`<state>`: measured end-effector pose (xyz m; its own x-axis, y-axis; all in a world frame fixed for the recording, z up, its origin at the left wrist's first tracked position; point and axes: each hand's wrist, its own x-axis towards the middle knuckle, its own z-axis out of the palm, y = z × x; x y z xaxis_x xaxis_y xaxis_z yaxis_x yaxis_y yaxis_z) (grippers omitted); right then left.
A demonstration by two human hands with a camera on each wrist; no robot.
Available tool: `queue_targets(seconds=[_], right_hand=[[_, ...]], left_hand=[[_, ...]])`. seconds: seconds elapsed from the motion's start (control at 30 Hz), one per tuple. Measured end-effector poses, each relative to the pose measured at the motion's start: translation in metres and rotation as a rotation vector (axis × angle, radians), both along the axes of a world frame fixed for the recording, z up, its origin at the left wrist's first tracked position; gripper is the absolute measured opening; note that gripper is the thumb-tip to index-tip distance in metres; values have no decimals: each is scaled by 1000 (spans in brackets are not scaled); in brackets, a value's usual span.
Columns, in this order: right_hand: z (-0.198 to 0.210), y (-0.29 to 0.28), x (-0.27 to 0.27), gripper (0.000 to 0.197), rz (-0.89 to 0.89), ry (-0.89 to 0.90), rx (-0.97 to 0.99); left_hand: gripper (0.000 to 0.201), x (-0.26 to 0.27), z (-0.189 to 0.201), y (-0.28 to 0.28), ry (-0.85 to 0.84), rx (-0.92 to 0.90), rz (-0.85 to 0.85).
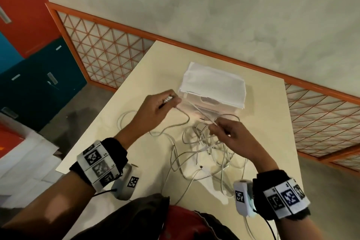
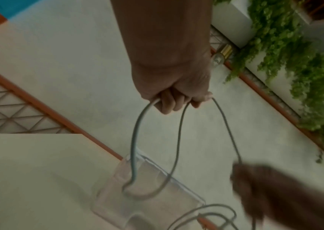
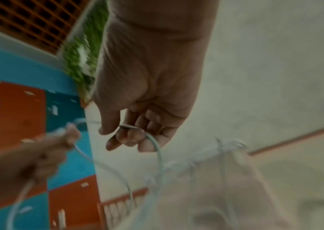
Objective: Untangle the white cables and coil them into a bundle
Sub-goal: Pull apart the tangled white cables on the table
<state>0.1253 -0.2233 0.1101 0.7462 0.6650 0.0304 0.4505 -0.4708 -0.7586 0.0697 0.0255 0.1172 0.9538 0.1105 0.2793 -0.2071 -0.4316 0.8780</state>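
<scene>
Mostly the white cables (image 1: 202,148) lay as a loose tangle on the table (image 1: 148,76), between the two wrists and reaching its near edge. The left hand (image 1: 155,111) was clenched around a few gathered loops, raised over the table. The right hand (image 1: 228,132) pinched one strand that ran tight toward the left hand. If this strand were pulled harder, I think a crossing in the heap could close into a knot, or the heap could be dragged. Some cable already hung over the near edge, so its weight might pull more down. A clear box (image 1: 210,103) with a folded white cloth (image 1: 214,82) on top stood just behind the tangle, so I judge free room was mainly to the left.
</scene>
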Motion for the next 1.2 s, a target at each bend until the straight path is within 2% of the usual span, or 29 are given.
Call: queue_targets(seconds=[0.07,0.17,0.23,0.37,0.47,0.53,0.67,0.73,0.8,0.9,0.97,1.03,1.1,1.2], right_hand=[[-33,-13,1,57,-16,76,-41],[-70,-26,4,33,-60,113,-67],[-75,-29,6,25,-84,94,-81],[-42,-26,11,19,-188,-49,20],[9,-21,15,19,-310,-190,216],[41,-15,15,18,-303,-308,247],[64,-3,14,19,-232,-395,211],[56,-1,14,16,-202,-350,206],[44,3,11,15,-150,-288,171],[25,19,-1,15,-49,-231,102],[17,32,-10,17,-11,-204,95],[13,38,-13,19,-13,-181,106],[6,32,-10,14,-23,-137,102],[-14,6,-1,16,-69,-76,-39]], left_hand=[[26,0,9,6,-104,-12,92],[20,-2,7,8,-164,32,144],[19,-5,-2,6,-155,72,174],[33,-7,-36,28,-45,190,225],[33,-11,-58,40,137,342,141],[31,-14,-67,36,215,451,85],[24,-13,-72,33,270,349,59],[19,-12,-66,28,286,217,70],[27,-11,-51,20,241,37,52],[29,-10,-30,6,209,-102,-104],[26,-10,-24,-5,250,-31,-242],[14,-13,-25,-16,288,94,-322],[20,-14,-28,-16,291,142,-307],[25,-12,-29,3,184,165,-152]])
